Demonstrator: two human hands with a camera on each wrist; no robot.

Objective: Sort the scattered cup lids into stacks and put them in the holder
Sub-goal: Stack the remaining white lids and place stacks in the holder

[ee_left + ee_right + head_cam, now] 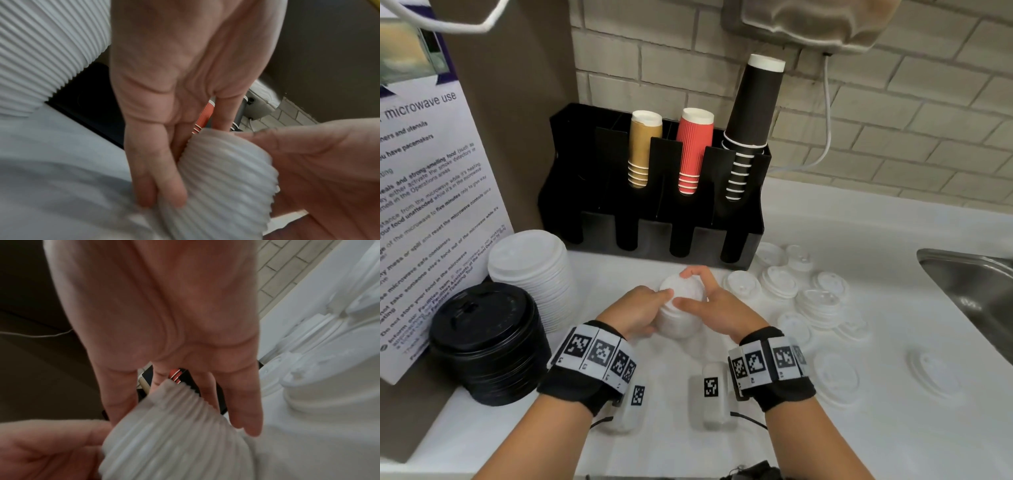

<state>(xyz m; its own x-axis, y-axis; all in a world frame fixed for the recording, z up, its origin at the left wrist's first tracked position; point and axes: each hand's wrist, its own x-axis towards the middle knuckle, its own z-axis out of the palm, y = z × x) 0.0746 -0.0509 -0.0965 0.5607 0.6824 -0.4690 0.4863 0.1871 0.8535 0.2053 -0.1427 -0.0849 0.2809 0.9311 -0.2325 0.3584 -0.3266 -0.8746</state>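
1. White countertop (825, 240), brick wall behind: left hand (635, 313) and right hand (717, 308) wrap curled fingers around a stack of white lids (681, 308), tipped on its side.
2. Light, slippery nested plastic likely fans apart; squeezing both ends looks safest.
3. Beyond: loose lids (818, 303) right, black holder (654, 212) behind.

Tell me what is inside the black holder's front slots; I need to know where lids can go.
The black holder has stacks of tan cups, red cups and black cups in its back row. Its front slots look dark; their bottoms are hidden behind the front wall, so contents cannot be told.
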